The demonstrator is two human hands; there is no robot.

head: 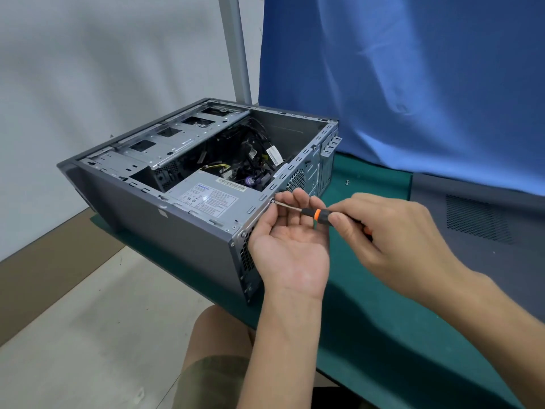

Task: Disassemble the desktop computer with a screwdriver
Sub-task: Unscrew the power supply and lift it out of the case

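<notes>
The desktop computer point(188, 184) lies on its side on the green surface point(383, 305), its side cover off and the power supply point(212, 199) showing at the near corner, with the rear panel turned toward the person. The screw point(272, 201) in hand sits at the top edge of that rear panel, right by the power supply, and the screwdriver point(312, 212) lies almost level with its long axis running from the screw out to the right, tip on the screw head and black-and-orange handle pointing away from the case. The right hand point(392, 240) closes its fingers around the handle, so the turning comes from that side. The left hand point(290, 246) is the nearer one to the screw: it is held palm up just under the shaft, fingers point(290, 200) curled loosely beside the tip and against the panel edge, gripping nothing that can be seen. As I judge it, the step is backing this screw out, and it depends on the shaft staying in line with the screw, straight out from the panel, while the cupped left hand waits below to catch it. One loose screw point(347, 182) already lies on the surface farther back, well apart from both hands.
</notes>
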